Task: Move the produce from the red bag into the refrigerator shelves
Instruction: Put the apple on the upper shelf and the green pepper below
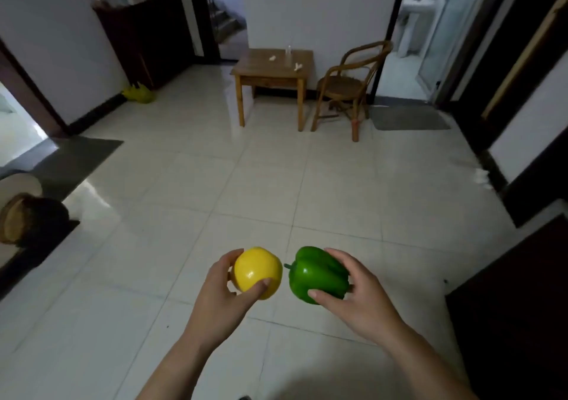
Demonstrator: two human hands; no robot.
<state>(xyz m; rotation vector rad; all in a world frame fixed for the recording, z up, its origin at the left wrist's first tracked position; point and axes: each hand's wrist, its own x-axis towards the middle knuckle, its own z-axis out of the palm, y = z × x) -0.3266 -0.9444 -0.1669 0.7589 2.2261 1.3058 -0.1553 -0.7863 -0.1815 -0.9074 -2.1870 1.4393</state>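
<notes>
I see the yellow fruit [257,272] low at 6 o'clock, held up over the floor in the left hand [221,295], with the fingers curled behind it and the thumb pressed on its front. Just beside it toward 3 o'clock, not touching, is the green pepper [318,275]. Its stem points at the fruit, and the right hand [359,295] grips it with the fingers over the top and the thumb on the near side. At 10 o'clock a yellow bag [140,94] sits by the wall; I cannot tell what is in it. The floor [246,184] is pale glossy tile. At 12 o'clock stands a wooden table [255,61] with a small bottle [288,52] on it. A cane chair [341,86] stands just beside it toward 1 o'clock, with a grey mat [408,118] further right. A dark cabinet [153,37] stands at 11 o'clock.
</notes>
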